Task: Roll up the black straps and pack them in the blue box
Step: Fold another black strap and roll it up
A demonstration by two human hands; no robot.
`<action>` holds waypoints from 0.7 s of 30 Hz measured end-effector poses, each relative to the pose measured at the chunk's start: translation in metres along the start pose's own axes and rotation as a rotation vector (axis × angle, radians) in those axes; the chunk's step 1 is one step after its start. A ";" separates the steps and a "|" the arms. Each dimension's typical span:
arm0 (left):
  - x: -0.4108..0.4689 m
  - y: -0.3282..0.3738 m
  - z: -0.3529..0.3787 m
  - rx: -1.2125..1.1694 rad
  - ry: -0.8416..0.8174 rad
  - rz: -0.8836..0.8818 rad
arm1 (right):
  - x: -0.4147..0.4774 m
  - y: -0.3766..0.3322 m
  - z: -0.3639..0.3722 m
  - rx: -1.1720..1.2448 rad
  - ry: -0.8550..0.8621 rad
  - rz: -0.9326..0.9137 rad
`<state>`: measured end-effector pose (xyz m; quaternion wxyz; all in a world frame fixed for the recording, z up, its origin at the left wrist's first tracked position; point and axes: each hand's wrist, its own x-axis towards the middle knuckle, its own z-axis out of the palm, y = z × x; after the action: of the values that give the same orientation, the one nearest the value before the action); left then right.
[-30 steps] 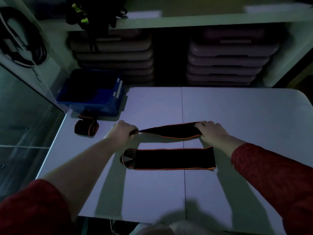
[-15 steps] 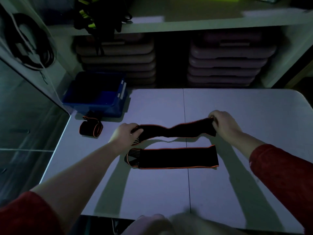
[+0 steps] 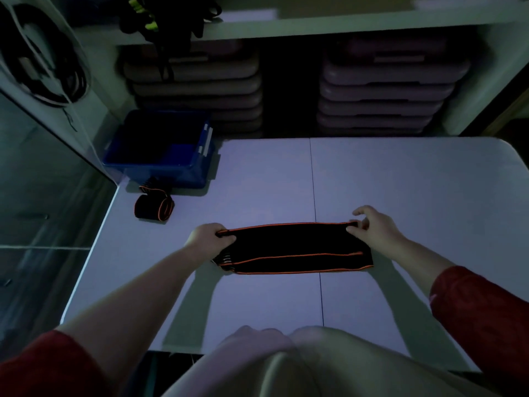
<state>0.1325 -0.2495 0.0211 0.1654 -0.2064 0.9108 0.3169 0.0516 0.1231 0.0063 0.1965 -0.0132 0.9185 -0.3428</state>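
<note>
white counter (image 3: 400, 181) under everything. blue box (image 3: 160, 167) on its far left corner. two flat black straps mid-counter: held strap (image 3: 286, 239) lies against the far edge of lower strap (image 3: 300, 265). rolled strap (image 3: 154, 207) just beside the box's near side. my left hand (image 3: 207, 239) fingers clamped on held strap's left end, right hand (image 3: 375, 227) fingers pinching its right end.

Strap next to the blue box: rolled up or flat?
Rolled up. The strap sits as a coil on the table beside the blue box, not inside.
</note>
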 end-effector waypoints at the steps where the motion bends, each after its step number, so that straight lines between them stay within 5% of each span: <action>1: -0.001 -0.002 0.003 0.016 0.005 -0.009 | -0.003 0.001 0.003 0.035 0.023 0.034; 12: -0.004 0.001 0.014 0.042 0.093 0.025 | -0.025 -0.005 0.008 0.163 0.152 0.145; 21: -0.011 -0.004 0.027 0.033 0.036 -0.016 | -0.053 0.018 0.021 0.004 0.106 0.203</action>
<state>0.1481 -0.2319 0.0037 0.1551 -0.2167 0.9171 0.2965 0.1108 0.1319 -0.0011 0.1814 0.0982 0.9236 -0.3232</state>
